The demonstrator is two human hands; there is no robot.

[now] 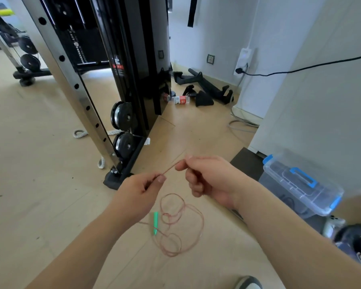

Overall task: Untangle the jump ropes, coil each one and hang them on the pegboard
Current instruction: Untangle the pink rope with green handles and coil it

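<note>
Both the left hand (pixel 143 185) and right hand (pixel 204 176) pinch the rope (pixel 171 167) taut between them, seemingly to work out the tangled loops (pixel 181 224) hanging below.

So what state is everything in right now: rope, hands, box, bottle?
Jump rope: tangled loops below, one stretch taut between the hands.
Left hand: pinches the rope.
Right hand: pinches the rope.
Plastic box: lid on.
Bottle: lying on its side.

pink rope (pixel 182 223), green handle (pixel 155 223)
</note>
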